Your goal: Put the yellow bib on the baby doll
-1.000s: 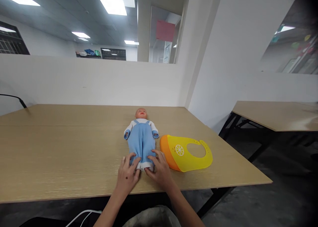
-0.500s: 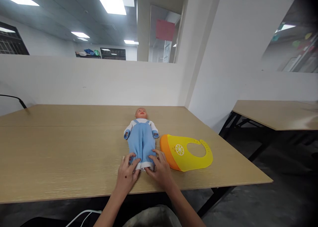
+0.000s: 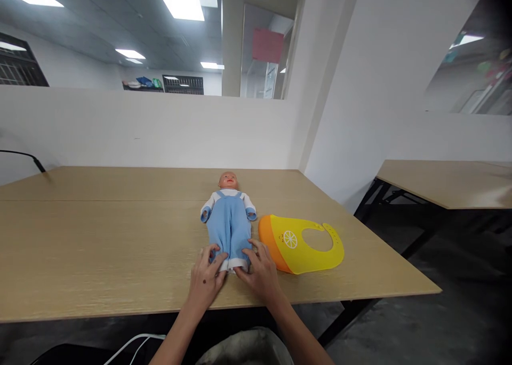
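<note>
Fingers of left hand point(image 3: 205, 281) and right hand point(image 3: 263, 277) curl over blue dungarees point(image 3: 229, 221) near the worktop's point(image 3: 112, 248) front edge, apparently to steady the legs; whether either grip pinches cloth, I cannot tell. Just beside, toward the right edge, lies a yellow bib point(image 3: 301, 258). The face-up baby doll's point(image 3: 228, 181) head points backward.

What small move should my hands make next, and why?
Perhaps gently smooth the white cuffs toward you: your left hand and right hand are both at the hems, the doll lies face up, and its blue overalls show creases down the front.
</note>
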Demonstrator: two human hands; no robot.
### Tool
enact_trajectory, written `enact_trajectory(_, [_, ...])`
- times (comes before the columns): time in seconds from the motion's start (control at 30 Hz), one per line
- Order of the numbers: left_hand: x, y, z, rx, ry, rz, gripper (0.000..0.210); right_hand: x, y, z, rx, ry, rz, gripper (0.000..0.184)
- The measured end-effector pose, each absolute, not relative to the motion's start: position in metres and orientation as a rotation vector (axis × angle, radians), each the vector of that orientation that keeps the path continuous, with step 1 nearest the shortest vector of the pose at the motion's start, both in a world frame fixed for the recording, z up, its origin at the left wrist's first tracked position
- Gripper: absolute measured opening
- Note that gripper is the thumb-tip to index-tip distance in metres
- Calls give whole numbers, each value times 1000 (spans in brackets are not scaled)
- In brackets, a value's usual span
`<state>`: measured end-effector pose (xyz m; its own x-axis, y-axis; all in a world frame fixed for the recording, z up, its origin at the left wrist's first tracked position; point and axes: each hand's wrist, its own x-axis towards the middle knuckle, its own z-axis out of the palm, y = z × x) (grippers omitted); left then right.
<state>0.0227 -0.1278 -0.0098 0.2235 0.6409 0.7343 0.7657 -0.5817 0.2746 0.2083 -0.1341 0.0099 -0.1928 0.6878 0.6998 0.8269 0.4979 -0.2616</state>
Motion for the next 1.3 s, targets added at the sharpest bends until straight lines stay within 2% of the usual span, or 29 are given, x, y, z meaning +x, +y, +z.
enact_trajectory(0.4, [24, -126, -12, -2370, -1369, -1270, 27, 210, -132, 7, -1202, -1922, -227, 26])
enact_trajectory(0.7, [24, -127, -12, -2361, -1385, -1185, 39, 210, -131, 7, -1178, -1937, -159, 26])
enact_trajectory(1.3, [25, -126, -12, -2416, -1333, -1210, 37, 212, -128, 6, -1127, -2022, -161, 11])
